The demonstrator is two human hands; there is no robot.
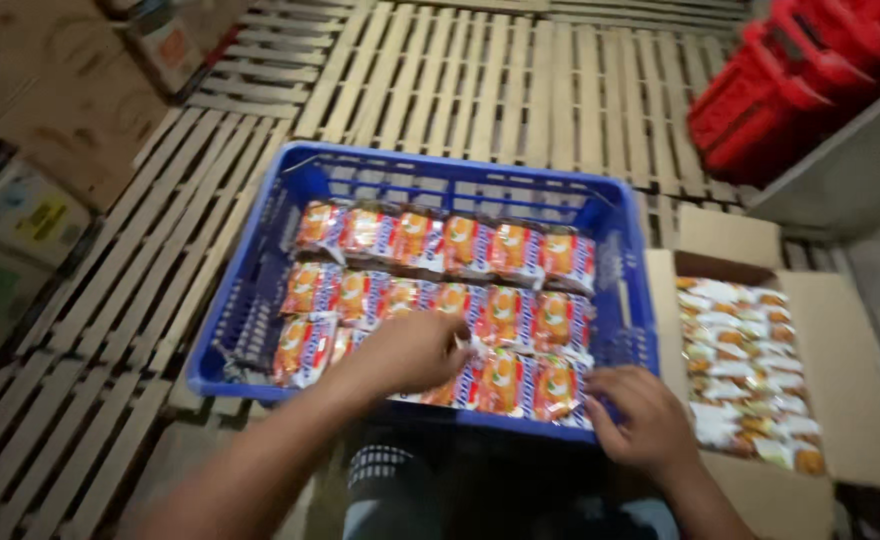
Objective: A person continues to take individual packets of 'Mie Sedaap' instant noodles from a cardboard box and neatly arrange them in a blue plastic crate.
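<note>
The left hand (410, 350) lies palm down over the nearest row of small orange-and-white plastic snack packets (440, 300), its fingers curled onto the edge of one packet near the middle of that row; whether it pinches the packet or only presses on it cannot be told, since the fingertips are blurred. The right hand (645, 420) rests at the near right corner of the blue slotted plastic crate (260, 290), fingers bent over the rim and touching the last packet in the front row; its grasp is likewise unclear, loosely closed rather than spread.

The packets fill the crate in three rows running left to right, standing on edge and leaning against one another, the back row close to the far wall. The crate sits on a floor of pale wooden slatted pallets (480, 90).

Just beside the crate on the right stands an open brown cardboard box (850, 350) with its flaps folded out, holding more packets of the same kind laid flat. Beyond it, at the upper right, are red plastic crates (780, 90) stacked together. To the left, flattened cardboard cartons (30, 110) lie at the pallets' edge.
</note>
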